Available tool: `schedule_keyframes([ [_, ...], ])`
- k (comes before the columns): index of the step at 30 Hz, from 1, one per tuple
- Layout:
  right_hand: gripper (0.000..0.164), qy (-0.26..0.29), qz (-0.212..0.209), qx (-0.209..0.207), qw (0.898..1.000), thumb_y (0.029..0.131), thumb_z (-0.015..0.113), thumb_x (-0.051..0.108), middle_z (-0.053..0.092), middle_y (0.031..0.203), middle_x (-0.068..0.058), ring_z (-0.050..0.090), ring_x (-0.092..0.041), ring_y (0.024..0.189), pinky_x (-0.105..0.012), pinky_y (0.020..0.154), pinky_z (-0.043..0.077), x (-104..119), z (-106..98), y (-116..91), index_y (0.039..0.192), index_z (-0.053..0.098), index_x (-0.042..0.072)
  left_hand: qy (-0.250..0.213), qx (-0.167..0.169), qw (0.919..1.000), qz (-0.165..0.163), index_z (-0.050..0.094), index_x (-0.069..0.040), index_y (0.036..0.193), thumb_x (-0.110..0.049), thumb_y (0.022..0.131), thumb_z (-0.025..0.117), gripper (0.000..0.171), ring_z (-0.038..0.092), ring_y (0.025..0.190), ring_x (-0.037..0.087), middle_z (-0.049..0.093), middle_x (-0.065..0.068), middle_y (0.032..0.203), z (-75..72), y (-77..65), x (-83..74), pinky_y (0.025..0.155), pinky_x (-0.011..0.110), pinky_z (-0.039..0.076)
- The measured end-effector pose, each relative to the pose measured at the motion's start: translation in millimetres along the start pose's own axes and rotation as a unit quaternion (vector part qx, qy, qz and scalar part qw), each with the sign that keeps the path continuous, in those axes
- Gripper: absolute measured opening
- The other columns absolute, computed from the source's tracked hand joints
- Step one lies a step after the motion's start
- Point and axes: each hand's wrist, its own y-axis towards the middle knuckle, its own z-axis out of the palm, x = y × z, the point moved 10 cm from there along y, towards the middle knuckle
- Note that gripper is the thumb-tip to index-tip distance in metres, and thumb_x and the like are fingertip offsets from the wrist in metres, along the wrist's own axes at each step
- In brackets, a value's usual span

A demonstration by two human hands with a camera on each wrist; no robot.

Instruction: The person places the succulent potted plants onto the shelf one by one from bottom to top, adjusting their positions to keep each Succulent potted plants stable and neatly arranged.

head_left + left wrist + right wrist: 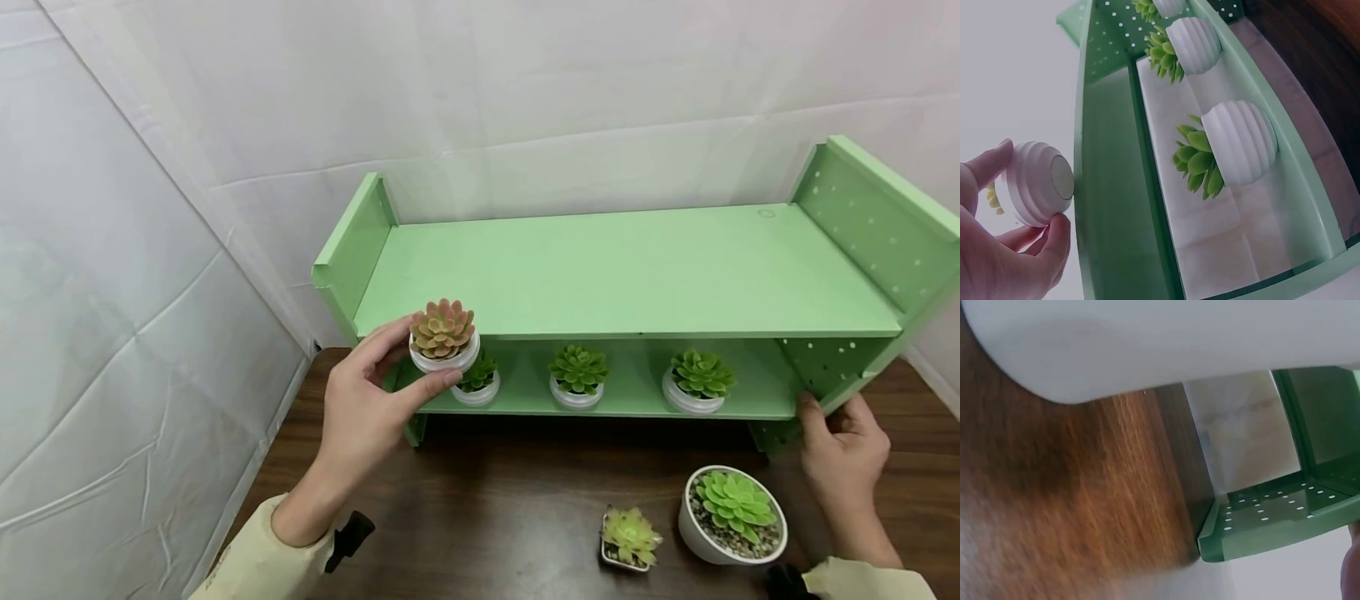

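Note:
My left hand holds a potted succulent with pinkish-green leaves by its white pot, thumb on one side and fingers on the other. In the left wrist view the ribbed white pot is tipped so its base shows, right beside the upper board's edge. My right hand grips the right side panel of the green shelf, thumb in front and fingers on the outer side. Green succulents in white pots stand on the lower board: a left one, a middle one and a right one.
On the dark wooden table in front of the shelf stand a small square-potted succulent and a larger round white pot with a green succulent and pebbles. White cloth hangs behind the shelf and along the left.

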Motion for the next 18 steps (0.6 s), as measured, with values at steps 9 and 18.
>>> schedule_keyframes([
  [9, 0.027, -0.027, 0.013, 0.012, 0.999, 0.091, 0.063, 0.001, 0.065, 0.085, 0.023, 0.06, 0.004, 0.072, -0.007, 0.058, 0.043, -2.3, 1.5, 2.4, 0.115, 0.067, -0.009, 0.008, -0.004, 0.9999, -0.014, 0.063, -0.01, 0.131, -0.009, 0.075, 0.087, 0.061, 0.063, 0.108, 0.015, 0.061, -0.001, 0.127, -2.2, 7.5, -1.5, 0.098, 0.031, 0.046],
  [18, 0.027, -0.028, 0.016, 0.002, 0.999, 0.091, 0.064, 0.002, 0.065, 0.086, 0.022, 0.059, 0.004, 0.072, -0.007, 0.059, 0.043, -3.4, -2.5, 2.8, 0.116, 0.068, -0.008, 0.031, -0.005, 0.9987, -0.04, 0.062, -0.014, 0.134, -0.018, 0.076, 0.088, 0.064, 0.063, 0.106, 0.011, 0.062, -0.004, 0.126, 0.8, 14.2, -0.5, 0.097, 0.04, 0.047],
])
